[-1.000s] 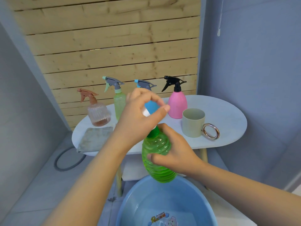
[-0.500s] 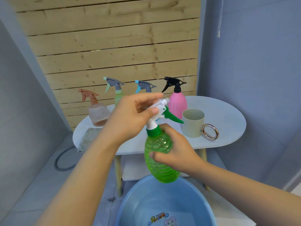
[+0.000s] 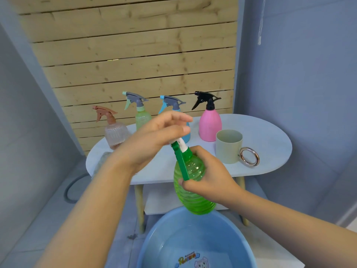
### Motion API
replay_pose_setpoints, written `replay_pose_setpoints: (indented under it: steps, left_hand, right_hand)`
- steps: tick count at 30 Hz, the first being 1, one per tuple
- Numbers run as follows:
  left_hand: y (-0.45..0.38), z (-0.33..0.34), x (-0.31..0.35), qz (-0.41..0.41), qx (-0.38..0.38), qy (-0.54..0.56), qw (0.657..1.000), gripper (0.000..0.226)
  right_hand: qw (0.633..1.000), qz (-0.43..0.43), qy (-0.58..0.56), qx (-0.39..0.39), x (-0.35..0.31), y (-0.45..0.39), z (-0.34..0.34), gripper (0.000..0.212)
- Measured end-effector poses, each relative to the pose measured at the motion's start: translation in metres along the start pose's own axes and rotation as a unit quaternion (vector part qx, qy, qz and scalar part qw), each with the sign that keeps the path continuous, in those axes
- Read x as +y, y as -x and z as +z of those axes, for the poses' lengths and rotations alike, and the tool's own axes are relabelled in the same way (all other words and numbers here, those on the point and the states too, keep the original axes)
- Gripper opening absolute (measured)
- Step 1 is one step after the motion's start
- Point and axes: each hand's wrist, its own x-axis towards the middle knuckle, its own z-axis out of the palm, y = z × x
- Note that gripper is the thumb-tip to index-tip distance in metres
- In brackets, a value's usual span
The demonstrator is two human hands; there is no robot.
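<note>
Centre frame, the right hand point(image 3: 209, 176) curls its fingers round the ribbed body of the green spray bottle point(image 3: 195, 192), held tilted above the blue basin point(image 3: 170, 240) at the bottom; the left hand point(image 3: 152, 140) grips its white spray head point(image 3: 181, 143) from above, green trigger hanging down; 4 other spray bottles point(image 3: 210, 126) stand on the surface point(image 3: 270, 144) behind.

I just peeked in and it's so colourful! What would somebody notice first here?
Right in the middle, the right hand grips a bright green spray bottle round its belly while the left hand pinches its spray top, over a big blue basin at the bottom. Behind them, a pink spray bottle with a black top is the brightest thing on the white table, in front of the wooden wall.
</note>
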Motion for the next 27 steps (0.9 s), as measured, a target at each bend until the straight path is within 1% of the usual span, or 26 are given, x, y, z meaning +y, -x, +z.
replay_pose_setpoints:
  steps: [2, 3, 5, 6, 9, 10, 11, 12, 14, 16, 17, 18, 20, 23, 26, 27]
  left_hand:
    - [0.005, -0.011, 0.005, -0.073, -0.027, -0.05, 0.996, 0.041]
    - [0.006, -0.014, 0.006, -0.087, -0.019, -0.068, 0.994, 0.04]
    - [0.008, -0.014, 0.008, -0.076, 0.014, -0.087, 0.993, 0.026]
    - [0.009, -0.015, 0.009, -0.062, 0.021, -0.096, 0.993, 0.023]
    - [0.011, -0.022, 0.008, -0.015, -0.009, -0.096, 0.995, 0.035]
    - [0.013, -0.023, 0.009, 0.001, -0.012, -0.118, 0.993, 0.038]
    - [0.014, -0.021, 0.009, 0.016, -0.001, -0.165, 0.986, 0.041]
    - [0.014, -0.017, 0.009, 0.029, 0.018, -0.232, 0.972, 0.043]
    - [0.015, -0.005, 0.008, 0.04, 0.03, -0.388, 0.92, 0.041]
    - [0.014, 0.006, 0.005, 0.0, 0.021, -0.501, 0.865, 0.052]
    - [0.012, 0.009, 0.004, -0.022, 0.026, -0.521, 0.853, 0.052]
    - [0.009, 0.009, 0.004, -0.03, 0.034, -0.522, 0.852, 0.049]
    - [0.006, 0.005, 0.007, -0.043, 0.02, -0.488, 0.872, 0.041]
    - [0.005, -0.002, 0.008, -0.038, -0.041, -0.424, 0.904, 0.035]
    - [0.007, -0.01, 0.003, -0.021, -0.085, -0.372, 0.924, 0.032]
    - [0.006, -0.011, 0.001, -0.018, -0.091, -0.371, 0.924, 0.035]
  right_hand:
    - [1.0, -0.006, 0.024, -0.004, 0.003, 0.0, 0.0, 0.046]
    - [1.0, -0.005, 0.027, -0.007, 0.004, 0.0, 0.0, 0.047]
    - [1.0, 0.001, 0.019, -0.011, 0.006, 0.001, 0.001, 0.046]
    - [1.0, 0.003, 0.013, -0.01, 0.006, 0.002, 0.002, 0.045]
    - [1.0, 0.0, 0.008, -0.01, 0.006, 0.001, -0.001, 0.042]
    - [1.0, -0.001, 0.01, -0.013, 0.006, 0.001, -0.001, 0.043]
    - [1.0, -0.001, 0.014, -0.015, 0.006, 0.001, 0.0, 0.043]
    - [1.0, -0.001, 0.021, -0.017, 0.006, 0.001, 0.001, 0.044]
    - [0.999, -0.003, 0.04, -0.017, 0.005, 0.0, 0.005, 0.046]
    - [0.998, -0.007, 0.055, -0.017, 0.005, -0.001, 0.006, 0.047]
    - [0.998, -0.011, 0.06, -0.02, 0.004, -0.002, 0.005, 0.048]
    - [0.997, -0.016, 0.063, -0.027, 0.003, -0.002, 0.005, 0.049]
    - [0.997, -0.023, 0.061, -0.044, 0.003, -0.001, 0.005, 0.05]
    - [0.997, -0.028, 0.043, -0.064, 0.003, -0.001, 0.004, 0.042]
    - [0.995, -0.021, 0.015, -0.093, 0.005, -0.003, 0.0, 0.048]
    - [0.995, -0.018, 0.012, -0.097, 0.006, -0.003, -0.001, 0.045]
